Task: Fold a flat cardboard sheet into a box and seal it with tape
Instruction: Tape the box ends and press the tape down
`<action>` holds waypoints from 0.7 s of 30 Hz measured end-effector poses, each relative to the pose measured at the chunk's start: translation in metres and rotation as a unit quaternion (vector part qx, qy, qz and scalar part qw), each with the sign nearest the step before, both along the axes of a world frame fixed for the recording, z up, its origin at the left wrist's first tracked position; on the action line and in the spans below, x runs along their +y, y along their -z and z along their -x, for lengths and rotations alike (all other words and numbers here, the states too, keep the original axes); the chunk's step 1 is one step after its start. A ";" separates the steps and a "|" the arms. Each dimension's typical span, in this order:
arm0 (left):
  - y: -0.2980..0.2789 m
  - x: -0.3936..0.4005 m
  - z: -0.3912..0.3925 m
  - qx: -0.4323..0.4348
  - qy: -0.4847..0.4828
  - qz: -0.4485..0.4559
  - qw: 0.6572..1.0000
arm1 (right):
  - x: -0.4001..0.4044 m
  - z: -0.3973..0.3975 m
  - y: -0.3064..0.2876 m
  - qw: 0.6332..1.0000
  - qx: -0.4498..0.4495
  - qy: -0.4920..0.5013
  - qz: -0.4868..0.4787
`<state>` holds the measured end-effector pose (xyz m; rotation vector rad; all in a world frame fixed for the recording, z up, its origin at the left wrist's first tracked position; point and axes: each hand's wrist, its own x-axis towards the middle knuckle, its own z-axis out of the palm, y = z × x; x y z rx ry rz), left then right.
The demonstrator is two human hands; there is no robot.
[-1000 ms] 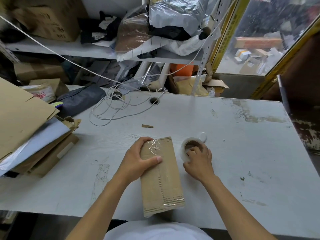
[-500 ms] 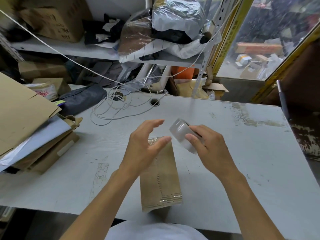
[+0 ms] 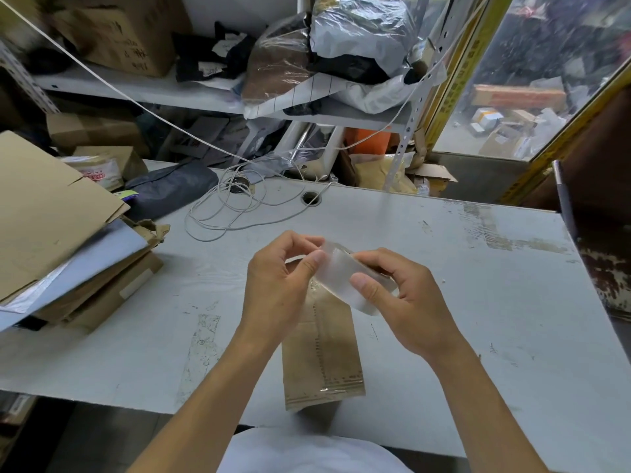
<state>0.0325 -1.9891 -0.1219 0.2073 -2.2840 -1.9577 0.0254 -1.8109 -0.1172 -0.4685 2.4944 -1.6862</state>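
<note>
Holding a clear tape roll (image 3: 345, 279) above the table (image 3: 444, 268), the right hand (image 3: 406, 302) clamps its sides while the left hand (image 3: 276, 285) pinches its edge; the flat cardboard box (image 3: 322, 353) lies beneath, untouched.

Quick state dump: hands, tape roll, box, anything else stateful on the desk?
left hand: raised, fingertips picking at the tape roll
right hand: raised, gripping the tape roll
tape roll: clear, held off the desk
cardboard box: folded, lying on the desk, tape across its near end
white cable: loosely coiled on the desk
</note>
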 end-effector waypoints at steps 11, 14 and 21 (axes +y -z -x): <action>-0.007 -0.002 0.008 -0.043 -0.005 -0.108 0.993 | 0.009 0.050 0.004 0.937 0.167 0.072 -0.298; -0.008 -0.013 0.019 -0.049 -0.032 -0.133 0.989 | 0.013 0.056 0.004 0.948 0.153 0.045 -0.276; 0.009 -0.033 0.024 -0.097 -0.080 -0.143 0.982 | 0.017 0.081 0.016 0.934 0.186 -0.012 -0.305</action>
